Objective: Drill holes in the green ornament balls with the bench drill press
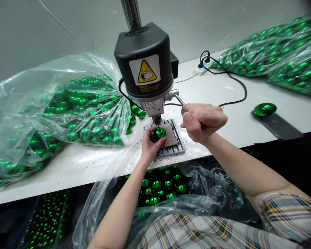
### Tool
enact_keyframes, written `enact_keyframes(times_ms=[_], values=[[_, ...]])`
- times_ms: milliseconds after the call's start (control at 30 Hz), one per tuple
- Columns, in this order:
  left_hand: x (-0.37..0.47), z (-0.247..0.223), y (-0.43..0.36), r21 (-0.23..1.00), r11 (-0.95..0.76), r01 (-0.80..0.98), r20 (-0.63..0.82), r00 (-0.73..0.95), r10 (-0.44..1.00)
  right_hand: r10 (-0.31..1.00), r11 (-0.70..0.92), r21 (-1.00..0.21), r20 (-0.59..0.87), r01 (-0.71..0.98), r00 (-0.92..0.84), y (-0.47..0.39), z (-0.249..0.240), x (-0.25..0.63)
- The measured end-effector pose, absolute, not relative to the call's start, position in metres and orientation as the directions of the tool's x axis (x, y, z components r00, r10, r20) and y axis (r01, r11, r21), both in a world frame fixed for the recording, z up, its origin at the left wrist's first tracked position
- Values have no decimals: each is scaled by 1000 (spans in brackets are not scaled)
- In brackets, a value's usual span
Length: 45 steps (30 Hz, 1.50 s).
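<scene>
A black drill press point(143, 62) with a yellow warning label stands over its metal base plate point(180, 145). Between the fingers and thumb of my left hand point(151, 143) is a shiny green ball point(161, 132), held on a pale square board point(172, 137) directly below the chuck point(157, 119). The drill tip meets the ball's top or is very close to it. To the right of the press, my right hand point(203, 121) is closed around the end of the press's lever point(180, 100). Dark specks lie scattered over the plate.
A clear plastic bag of green balls point(93, 110) lies left, another bag point(282, 52) at back right. A green ball point(265, 109) rests on a phone point(281, 126). A power strip point(203, 67) with black cables sits behind. Below the table edge is an open bag of balls point(158, 186).
</scene>
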State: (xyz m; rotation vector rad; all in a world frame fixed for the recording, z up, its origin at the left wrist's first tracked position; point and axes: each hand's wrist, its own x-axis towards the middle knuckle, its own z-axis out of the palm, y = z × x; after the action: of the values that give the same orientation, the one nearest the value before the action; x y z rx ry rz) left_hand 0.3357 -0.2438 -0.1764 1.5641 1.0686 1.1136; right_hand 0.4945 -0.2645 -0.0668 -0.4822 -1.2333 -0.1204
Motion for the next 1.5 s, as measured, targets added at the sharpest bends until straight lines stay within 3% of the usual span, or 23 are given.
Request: enact_keyframes(times_ms=[133,233,300,400,533,633,700,833,900,967,1033,1133,1233,1333,1500], values=[[339,-180,-243,956,-236,172,201,199,959,206,877,-354,888,324,412,-261,-32,492],[329,-171,-250,922,-276,273,234,178,956,383,848,-498,811,179,442,-250,6,494],[312,-156,-254,858,-322,400,219,283,934,489,832,-553,766,40,418,-240,23,496],[285,-127,-246,714,-419,561,122,489,864,539,821,-568,735,-60,412,-231,31,498],[277,-111,-193,446,-471,761,230,411,882,523,827,-560,734,-49,433,-231,28,496],[287,-122,-144,115,-404,908,112,392,913,531,819,-572,723,-50,442,-233,28,496],[291,-132,-119,47,-365,930,69,361,930,541,815,-576,720,-60,435,-233,28,496],[286,-140,-104,184,-359,915,156,333,930,551,815,-574,721,-82,420,-232,28,498],[283,-137,-114,428,-389,816,256,304,918,545,819,-568,725,-83,421,-232,27,498],[282,-131,-134,765,-381,519,308,224,925,532,827,-557,734,-74,421,-231,27,498],[283,-125,-161,965,-244,93,224,182,957,515,836,-546,745,-57,424,-231,26,498],[287,-118,-199,942,118,-315,-22,293,956,496,849,-526,758,-51,424,-231,26,497],[290,-119,-223,832,379,-404,-213,399,892,500,848,-527,761,-56,413,-232,26,498],[295,-125,-232,814,420,-402,-271,377,885,517,831,-556,753,-29,406,-232,25,499],[301,-137,-240,863,349,-364,-252,288,924,540,803,-597,731,6,417,-234,25,498]])
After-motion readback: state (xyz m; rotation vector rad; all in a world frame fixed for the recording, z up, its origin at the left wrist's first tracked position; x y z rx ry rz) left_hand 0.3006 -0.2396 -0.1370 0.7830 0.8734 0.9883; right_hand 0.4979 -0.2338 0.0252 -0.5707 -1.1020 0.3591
